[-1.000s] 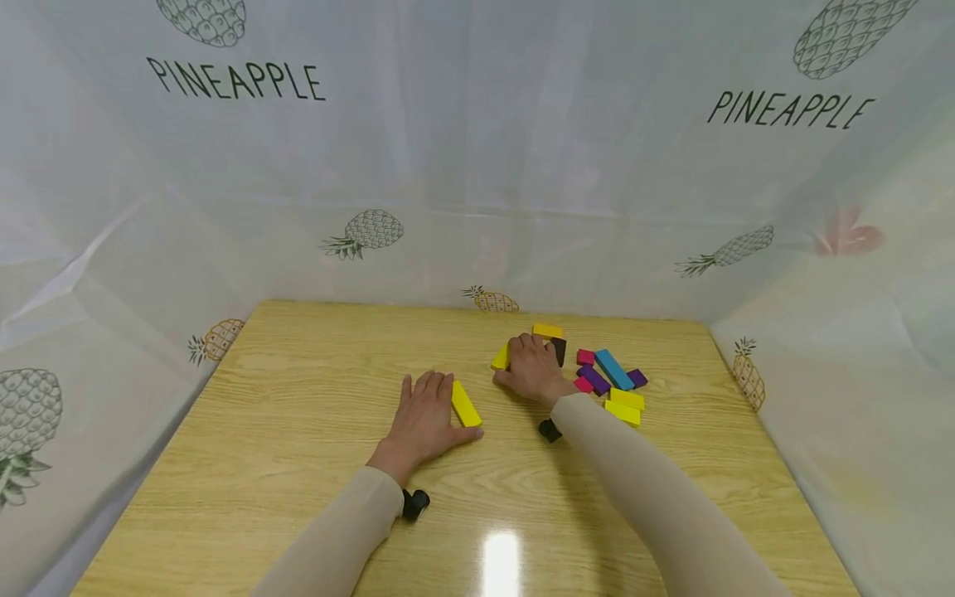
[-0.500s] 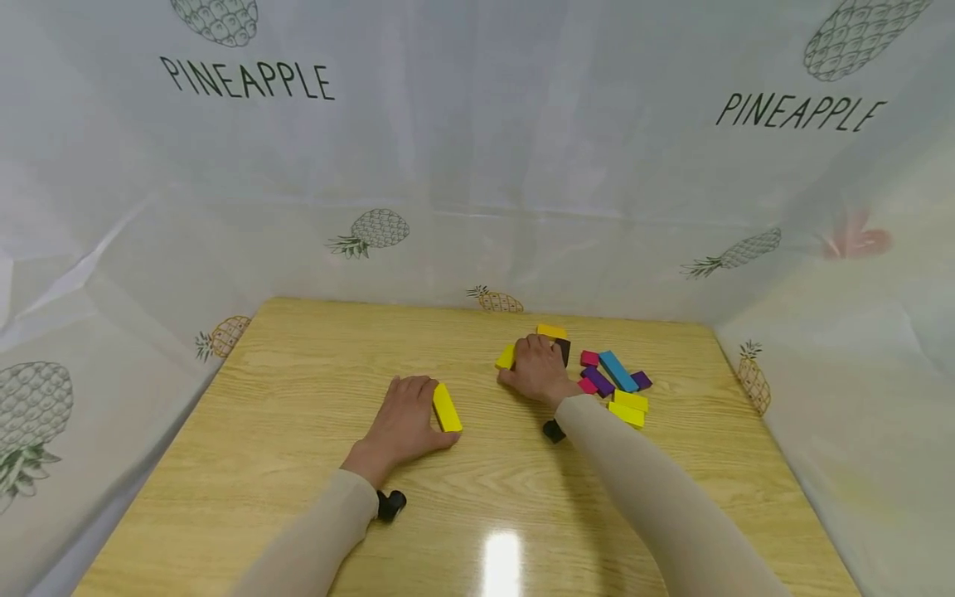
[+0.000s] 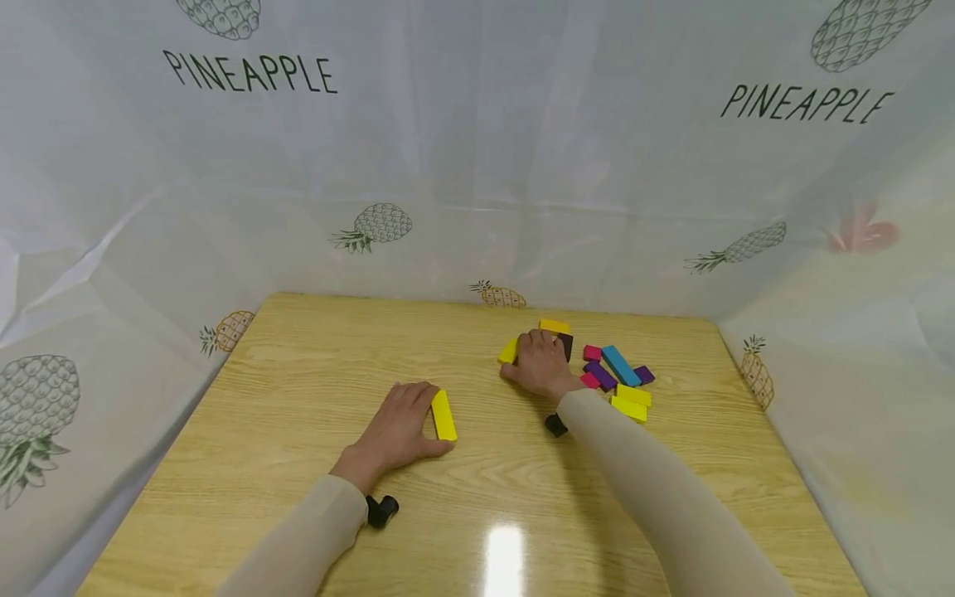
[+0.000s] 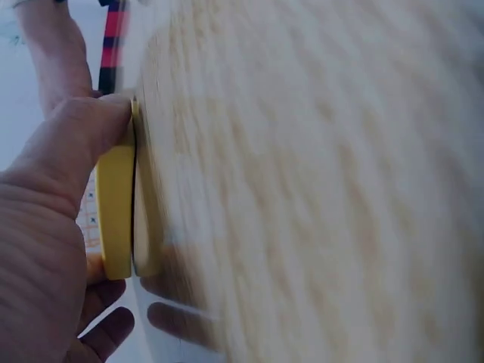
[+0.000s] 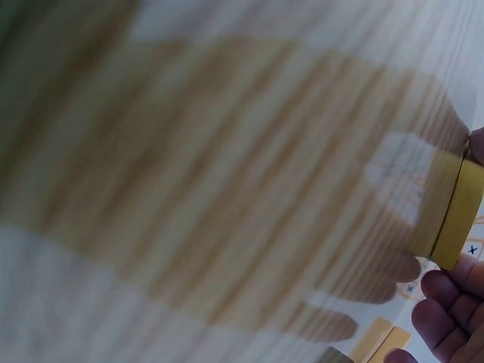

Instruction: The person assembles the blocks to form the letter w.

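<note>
My left hand point(image 3: 394, 427) is low over the table, left of centre, and holds a yellow block point(image 3: 443, 416) by its ends. The left wrist view shows the thumb at one end of this long block point(image 4: 116, 215) and a finger at the other. Farther back, my right hand point(image 3: 543, 363) grips a second yellow block point(image 3: 509, 351), partly hidden behind the fingers. From the right wrist, that block point(image 5: 459, 215) appears at the frame's right edge, between thumb and fingertips and right at the wood surface.
Beyond my right hand lie an orange-yellow block point(image 3: 555, 327) and a black block point(image 3: 566, 346). To its right are a blue block point(image 3: 621, 366), purple blocks point(image 3: 600, 376), pinkish-red blocks point(image 3: 592, 353) and two yellow blocks point(image 3: 631, 403). A pineapple-print curtain point(image 3: 448, 249) borders the wooden table point(image 3: 343, 340).
My left hand has moved left and slightly nearer with its yellow block, widening the gap to my right hand. The right hand has stayed nearly in place.
</note>
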`<state>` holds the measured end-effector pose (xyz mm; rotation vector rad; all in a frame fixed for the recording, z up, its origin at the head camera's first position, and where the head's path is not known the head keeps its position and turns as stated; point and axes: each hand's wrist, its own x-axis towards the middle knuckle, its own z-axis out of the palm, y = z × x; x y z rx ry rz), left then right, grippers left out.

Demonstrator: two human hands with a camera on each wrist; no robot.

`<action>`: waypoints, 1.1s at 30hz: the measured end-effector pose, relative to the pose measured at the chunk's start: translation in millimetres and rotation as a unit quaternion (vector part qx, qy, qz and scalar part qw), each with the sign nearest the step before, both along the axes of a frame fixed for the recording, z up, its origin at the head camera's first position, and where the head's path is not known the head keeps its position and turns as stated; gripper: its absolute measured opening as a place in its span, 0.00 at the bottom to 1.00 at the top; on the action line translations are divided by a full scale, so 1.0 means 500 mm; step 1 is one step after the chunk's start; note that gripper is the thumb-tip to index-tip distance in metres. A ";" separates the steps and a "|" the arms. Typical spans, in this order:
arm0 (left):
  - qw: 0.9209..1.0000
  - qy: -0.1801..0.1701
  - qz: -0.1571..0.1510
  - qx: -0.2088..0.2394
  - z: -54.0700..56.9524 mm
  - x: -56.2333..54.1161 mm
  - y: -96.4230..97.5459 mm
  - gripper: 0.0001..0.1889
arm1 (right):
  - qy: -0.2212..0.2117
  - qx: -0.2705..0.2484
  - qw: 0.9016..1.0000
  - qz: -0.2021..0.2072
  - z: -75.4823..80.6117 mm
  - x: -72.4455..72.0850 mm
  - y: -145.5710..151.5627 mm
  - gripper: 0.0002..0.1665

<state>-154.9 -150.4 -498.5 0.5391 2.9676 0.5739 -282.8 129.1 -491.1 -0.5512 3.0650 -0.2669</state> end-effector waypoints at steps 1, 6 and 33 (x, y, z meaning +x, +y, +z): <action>1.000 -0.004 0.002 0.003 -0.001 0.000 0.000 0.51 | 0.001 0.000 1.000 0.000 0.002 0.002 -0.001 0.30; 0.999 -0.018 0.000 0.026 -0.004 0.007 -0.004 0.54 | 0.003 0.001 1.000 0.001 0.010 0.007 -0.003 0.31; 0.988 0.035 -0.152 -0.023 0.013 0.013 -0.046 0.26 | 0.004 -0.004 1.000 0.014 -0.001 0.000 0.003 0.30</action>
